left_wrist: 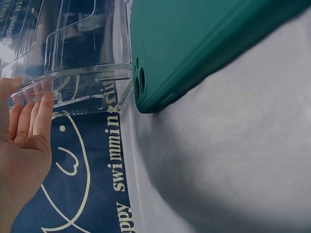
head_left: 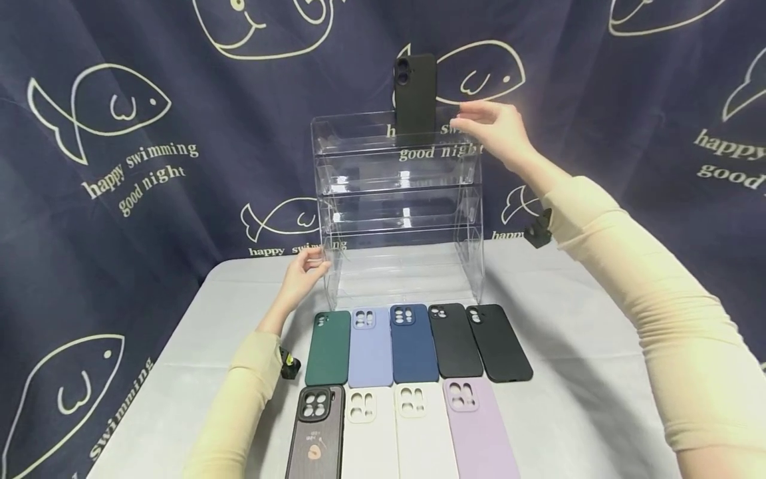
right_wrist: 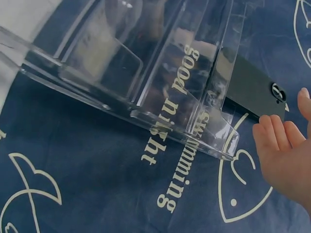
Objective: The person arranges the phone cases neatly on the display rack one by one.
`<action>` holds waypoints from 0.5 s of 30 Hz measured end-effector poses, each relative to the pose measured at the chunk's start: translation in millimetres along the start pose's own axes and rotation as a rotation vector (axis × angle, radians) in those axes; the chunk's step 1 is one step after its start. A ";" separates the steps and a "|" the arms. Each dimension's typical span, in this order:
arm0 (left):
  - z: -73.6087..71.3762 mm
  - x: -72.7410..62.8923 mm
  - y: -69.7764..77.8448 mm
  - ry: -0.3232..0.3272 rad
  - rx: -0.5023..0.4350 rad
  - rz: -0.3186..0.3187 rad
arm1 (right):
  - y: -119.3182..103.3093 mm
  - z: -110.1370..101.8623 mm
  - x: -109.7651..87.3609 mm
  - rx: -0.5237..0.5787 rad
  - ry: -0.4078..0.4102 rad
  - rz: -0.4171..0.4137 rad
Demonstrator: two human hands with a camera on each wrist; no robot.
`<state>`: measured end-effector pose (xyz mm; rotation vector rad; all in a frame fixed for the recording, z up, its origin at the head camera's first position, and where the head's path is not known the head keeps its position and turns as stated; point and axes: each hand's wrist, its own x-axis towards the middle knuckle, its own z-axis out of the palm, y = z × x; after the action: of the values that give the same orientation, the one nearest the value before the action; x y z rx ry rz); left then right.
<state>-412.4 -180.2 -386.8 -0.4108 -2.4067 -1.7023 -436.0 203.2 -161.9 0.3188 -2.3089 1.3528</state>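
Note:
A clear tiered display rack (head_left: 402, 216) stands at the back of the table. On its top tier a black phone case (head_left: 415, 93) stands upright, camera cutout at the top. My right hand (head_left: 493, 130) is beside that case at the rack's upper right corner; in the right wrist view its fingers (right_wrist: 273, 131) are extended and hold nothing, with the case (right_wrist: 255, 90) just past the fingertips. Low on the rack's left side, my left hand (head_left: 302, 276) pinches the clear side panel (left_wrist: 73, 73) between thumb and fingers. A green phone case (left_wrist: 194, 43) lies near the left wrist.
In front of the rack lie a green case (head_left: 328, 349), light blue case (head_left: 372, 356), navy case (head_left: 414, 349) and two black cases (head_left: 457, 346). Nearer are a dark patterned case (head_left: 317, 439), two white cases (head_left: 371, 446) and a purple case (head_left: 481, 432). A blue fish-print curtain (head_left: 149, 246) hangs behind.

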 end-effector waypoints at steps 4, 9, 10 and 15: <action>-0.6 4.4 2.4 0.003 0.030 0.005 | 1.6 -6.2 -15.1 -0.007 -0.034 -0.003; -0.4 4.8 3.1 -0.001 0.046 -0.020 | 4.9 -10.1 -33.7 -0.012 -0.090 -0.004; -0.6 4.3 3.0 -0.001 0.048 -0.022 | 5.6 -10.3 -37.7 -0.022 -0.102 -0.006; -2.1 -0.5 2.5 0.000 0.055 -0.022 | 9.0 -8.6 -57.9 -0.044 -0.153 -0.022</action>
<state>-411.2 -181.4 -383.9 -0.3771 -2.4608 -1.6406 -386.9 213.8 -193.2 0.4463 -2.4478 1.3062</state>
